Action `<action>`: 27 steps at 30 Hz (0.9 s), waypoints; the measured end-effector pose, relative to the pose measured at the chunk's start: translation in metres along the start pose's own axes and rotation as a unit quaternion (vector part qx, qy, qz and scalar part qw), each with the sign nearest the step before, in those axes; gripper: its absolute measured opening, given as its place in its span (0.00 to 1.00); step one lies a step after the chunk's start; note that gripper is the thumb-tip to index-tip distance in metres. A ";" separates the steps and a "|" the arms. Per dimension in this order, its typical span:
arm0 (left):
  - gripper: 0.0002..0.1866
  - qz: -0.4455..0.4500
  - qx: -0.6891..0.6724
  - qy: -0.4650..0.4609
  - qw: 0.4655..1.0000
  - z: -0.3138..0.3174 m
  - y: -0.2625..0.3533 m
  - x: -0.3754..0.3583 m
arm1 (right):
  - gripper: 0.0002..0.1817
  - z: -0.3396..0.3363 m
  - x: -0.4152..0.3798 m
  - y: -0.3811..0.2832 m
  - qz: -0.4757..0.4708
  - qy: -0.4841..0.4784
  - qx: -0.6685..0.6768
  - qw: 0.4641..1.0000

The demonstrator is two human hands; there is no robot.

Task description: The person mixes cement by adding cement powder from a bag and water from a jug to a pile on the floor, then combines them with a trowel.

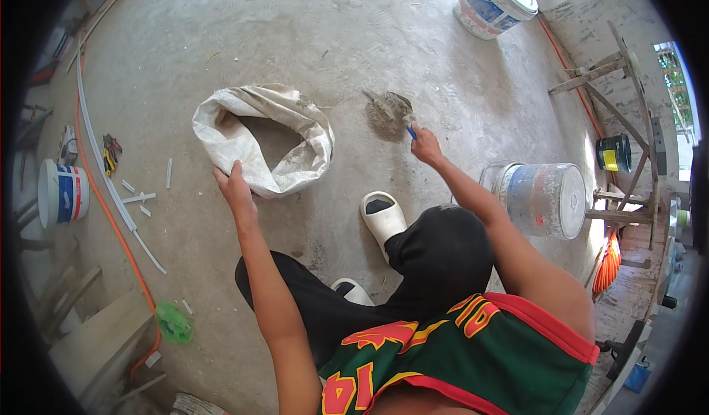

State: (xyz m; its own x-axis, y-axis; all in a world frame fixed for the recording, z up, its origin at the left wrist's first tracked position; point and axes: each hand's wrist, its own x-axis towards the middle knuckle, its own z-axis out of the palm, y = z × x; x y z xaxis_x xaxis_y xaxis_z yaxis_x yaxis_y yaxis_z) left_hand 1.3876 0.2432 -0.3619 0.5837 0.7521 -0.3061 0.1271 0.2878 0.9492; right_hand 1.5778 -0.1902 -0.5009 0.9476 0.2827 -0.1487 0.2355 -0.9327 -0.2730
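A white woven sack [214,131] stands on the concrete floor with its mouth open and its rim folded down; grey powdery material shows inside. My left hand [235,187] grips the near left edge of the sack, thumb over the rim. My right hand [425,146] is closed around the blue handle of a trowel [402,105]. The trowel's blade rests at the right edge of a small grey heap of sand-like material [382,121], right of the sack. Part of the blade is hard to make out against the heap.
A lidded bucket [487,9] stands at the far right. Another bucket [543,199] lies on its side near my right knee. At left are a white bucket [63,193], pliers [111,153], an orange hose [111,215] and white trim pieces [140,197]. A wooden frame [628,90] leans at right.
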 end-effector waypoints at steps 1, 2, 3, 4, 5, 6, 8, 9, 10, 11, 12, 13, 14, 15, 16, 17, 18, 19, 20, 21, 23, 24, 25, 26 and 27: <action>0.33 0.001 0.003 0.006 1.000 0.002 0.003 0.000 | 0.27 0.004 -0.008 -0.008 0.018 0.020 0.007 1.000; 0.33 0.002 -0.006 0.006 1.000 0.004 0.005 0.000 | 0.29 0.004 -0.013 -0.013 0.036 0.040 0.014 0.998; 0.32 0.000 -0.015 0.005 1.000 0.005 0.007 -0.002 | 0.29 0.001 -0.018 -0.014 0.029 0.015 -0.010 0.999; 0.32 -0.002 -0.021 0.004 1.000 0.005 0.008 -0.004 | 0.29 0.000 -0.027 -0.015 0.040 0.026 -0.002 0.999; 0.32 -0.003 -0.019 0.005 1.000 0.004 0.008 -0.002 | 0.29 -0.001 -0.033 -0.019 0.048 0.038 0.006 0.998; 0.32 -0.003 -0.019 0.009 1.000 0.003 0.005 0.002 | 0.29 0.000 -0.032 -0.020 0.052 0.052 0.014 0.997; 0.33 -0.005 -0.015 0.005 1.000 0.000 -0.003 0.005 | 0.31 -0.001 -0.039 -0.016 0.055 0.053 0.004 0.997; 0.34 -0.002 -0.013 -0.003 1.000 -0.004 -0.006 0.005 | 0.32 0.005 -0.043 -0.007 0.047 0.066 0.007 0.997; 0.35 0.009 -0.019 -0.011 1.000 -0.005 -0.009 0.011 | 0.32 0.006 -0.035 -0.005 0.032 0.090 0.009 0.995; 0.36 0.014 -0.014 0.015 1.000 -0.016 -0.035 0.031 | 0.33 0.003 -0.037 -0.011 0.052 0.100 0.004 0.994; 0.38 0.019 -0.018 0.031 0.999 -0.021 -0.061 0.048 | 0.34 0.022 -0.030 0.003 0.059 0.126 0.000 0.990; 0.39 0.008 -0.057 -0.002 0.998 -0.015 -0.047 0.040 | 0.35 0.038 -0.027 0.018 0.077 0.137 -0.007 0.988; 0.37 0.017 -0.045 0.002 0.999 -0.010 -0.043 0.038 | 0.36 0.040 -0.029 0.026 0.114 0.074 0.012 0.991; 0.36 0.030 -0.062 -0.010 0.998 -0.011 -0.052 0.043 | 0.37 0.062 -0.021 0.057 0.076 -0.023 -0.042 0.996; 0.35 0.009 -0.051 0.001 0.999 -0.011 -0.053 0.046 | 0.36 0.036 -0.035 0.043 0.072 -0.014 0.001 0.997; 0.34 0.019 -0.033 0.003 0.999 -0.007 -0.046 0.042 | 0.35 0.019 -0.049 0.027 0.099 0.014 0.017 0.995; 0.34 0.027 -0.012 0.016 0.999 -0.006 -0.041 0.041 | 0.33 0.007 -0.051 0.016 0.118 0.035 0.035 0.992; 0.33 0.032 -0.023 0.016 0.999 -0.005 -0.048 0.046 | 0.32 -0.006 -0.044 0.017 0.115 0.004 0.024 0.993; 0.33 0.034 -0.026 0.012 0.999 -0.005 -0.054 0.053 | 0.31 -0.015 -0.046 0.020 0.120 -0.030 0.016 0.992; 0.33 0.038 -0.027 0.007 0.999 -0.009 -0.057 0.058 | 0.30 -0.017 -0.051 0.021 0.124 -0.064 0.013 0.990; 0.33 0.023 -0.044 -0.001 0.999 -0.007 -0.055 0.061 | 0.28 -0.043 -0.067 0.004 0.134 -0.003 0.057 0.989; 0.33 0.015 -0.057 -0.004 0.998 -0.006 -0.056 0.062 | 0.27 -0.058 -0.072 -0.004 0.135 0.029 0.077 0.987; 0.33 0.032 -0.065 -0.019 0.997 -0.010 -0.075 0.080 | 0.25 -0.061 -0.075 0.003 0.140 0.035 0.053 0.988; 0.33 0.033 -0.067 -0.023 0.997 -0.009 -0.076 0.083 | 0.25 -0.069 -0.080 0.010 0.141 0.015 0.029 0.989; 0.33 0.039 -0.069 -0.037 0.996 -0.011 -0.097 0.102 | 0.23 -0.079 -0.084 0.022 0.122 -0.011 0.021 0.992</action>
State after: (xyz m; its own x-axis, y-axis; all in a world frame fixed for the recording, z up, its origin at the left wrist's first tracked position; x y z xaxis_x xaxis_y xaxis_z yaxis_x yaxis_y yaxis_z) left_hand 1.4260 0.2989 -0.4864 0.6463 0.7303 -0.2211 -0.0285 0.3126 0.9495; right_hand 1.5206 -0.2519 -0.4194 0.9700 0.0545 -0.2367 -0.0104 -0.9642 -0.2648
